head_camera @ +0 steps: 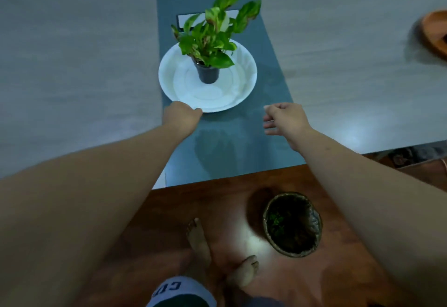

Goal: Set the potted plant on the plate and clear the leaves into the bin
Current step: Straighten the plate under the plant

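From my seat the plate (174, 74) with the potted plant (207, 74) sits dead ahead, left hand (182, 115) curled on its near rim, right hand (286, 119) loose and empty beside it.

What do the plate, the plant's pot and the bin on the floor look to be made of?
The plate looks like white paper or thin foam: matte, with a pressed, fluted rim. It could be plastic. The pot looks like dark plastic, thin-walled and smooth with a slight sheen. The bin seems lined with a dark, crinkled glossy bag, and its rim looks woven or metallic; blur leaves that open.
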A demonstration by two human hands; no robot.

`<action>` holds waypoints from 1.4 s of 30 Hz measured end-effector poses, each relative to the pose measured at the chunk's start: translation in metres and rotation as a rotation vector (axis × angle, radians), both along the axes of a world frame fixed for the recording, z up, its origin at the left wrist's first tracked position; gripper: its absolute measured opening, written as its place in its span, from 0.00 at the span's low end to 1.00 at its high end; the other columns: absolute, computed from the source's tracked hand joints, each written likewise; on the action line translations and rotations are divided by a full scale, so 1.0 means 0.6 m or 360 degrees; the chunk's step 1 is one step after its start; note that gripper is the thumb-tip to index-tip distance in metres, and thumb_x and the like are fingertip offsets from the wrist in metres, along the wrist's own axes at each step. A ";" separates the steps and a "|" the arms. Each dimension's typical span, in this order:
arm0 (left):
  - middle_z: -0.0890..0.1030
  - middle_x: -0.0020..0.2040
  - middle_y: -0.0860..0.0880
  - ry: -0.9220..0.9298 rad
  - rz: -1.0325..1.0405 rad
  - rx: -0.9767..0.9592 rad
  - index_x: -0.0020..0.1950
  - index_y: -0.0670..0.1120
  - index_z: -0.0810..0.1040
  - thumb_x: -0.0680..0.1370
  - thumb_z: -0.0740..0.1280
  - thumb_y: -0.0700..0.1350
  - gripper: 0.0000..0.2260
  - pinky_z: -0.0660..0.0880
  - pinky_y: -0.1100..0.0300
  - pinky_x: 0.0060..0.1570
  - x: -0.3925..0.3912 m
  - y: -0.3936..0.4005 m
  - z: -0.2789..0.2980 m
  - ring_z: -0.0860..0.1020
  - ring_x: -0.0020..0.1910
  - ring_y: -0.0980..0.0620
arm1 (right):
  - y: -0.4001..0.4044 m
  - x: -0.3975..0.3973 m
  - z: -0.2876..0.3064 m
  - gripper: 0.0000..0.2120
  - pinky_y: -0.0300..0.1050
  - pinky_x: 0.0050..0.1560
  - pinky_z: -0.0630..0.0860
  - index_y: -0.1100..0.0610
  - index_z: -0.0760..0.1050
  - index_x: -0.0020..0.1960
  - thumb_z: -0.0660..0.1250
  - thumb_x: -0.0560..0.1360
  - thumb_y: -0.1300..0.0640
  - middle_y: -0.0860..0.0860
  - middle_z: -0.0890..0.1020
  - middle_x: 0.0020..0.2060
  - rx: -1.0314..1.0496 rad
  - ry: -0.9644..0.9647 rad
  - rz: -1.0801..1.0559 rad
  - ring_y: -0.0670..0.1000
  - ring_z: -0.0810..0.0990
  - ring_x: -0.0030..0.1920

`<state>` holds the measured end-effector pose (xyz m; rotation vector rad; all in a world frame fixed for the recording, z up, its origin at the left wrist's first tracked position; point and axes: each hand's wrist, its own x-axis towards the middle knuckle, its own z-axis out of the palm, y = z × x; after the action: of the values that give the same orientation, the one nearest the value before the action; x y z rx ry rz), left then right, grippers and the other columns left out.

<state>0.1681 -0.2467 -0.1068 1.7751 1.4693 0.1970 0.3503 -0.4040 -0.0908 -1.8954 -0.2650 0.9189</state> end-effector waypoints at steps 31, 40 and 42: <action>0.82 0.50 0.40 -0.0758 0.0769 -0.0495 0.50 0.39 0.75 0.76 0.70 0.34 0.05 0.83 0.59 0.37 -0.066 0.252 -0.050 0.84 0.40 0.48 | 0.289 -0.035 -0.091 0.23 0.47 0.37 0.84 0.57 0.66 0.73 0.60 0.79 0.64 0.58 0.82 0.39 0.0124 0.0352 -0.0232 0.55 0.82 0.32; 0.80 0.53 0.47 -0.0173 0.0472 0.0301 0.51 0.43 0.81 0.78 0.61 0.47 0.11 0.71 0.62 0.48 -0.105 0.157 -0.093 0.78 0.47 0.52 | 0.238 -0.060 -0.125 0.25 0.55 0.62 0.71 0.57 0.76 0.60 0.56 0.75 0.41 0.58 0.79 0.58 -0.0442 -0.0855 0.0431 0.60 0.74 0.61; 0.74 0.64 0.44 0.0055 0.0129 0.0550 0.58 0.42 0.77 0.79 0.58 0.49 0.15 0.69 0.59 0.60 -0.126 0.116 -0.125 0.74 0.63 0.47 | 0.205 -0.075 -0.140 0.25 0.54 0.71 0.63 0.56 0.70 0.69 0.57 0.78 0.43 0.57 0.71 0.69 -0.0553 -0.1161 0.0745 0.60 0.66 0.71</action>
<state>0.0928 -0.1768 -0.1819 1.9982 1.6074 0.4891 0.3052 -0.2809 -0.1748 -2.5019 -1.0767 0.5407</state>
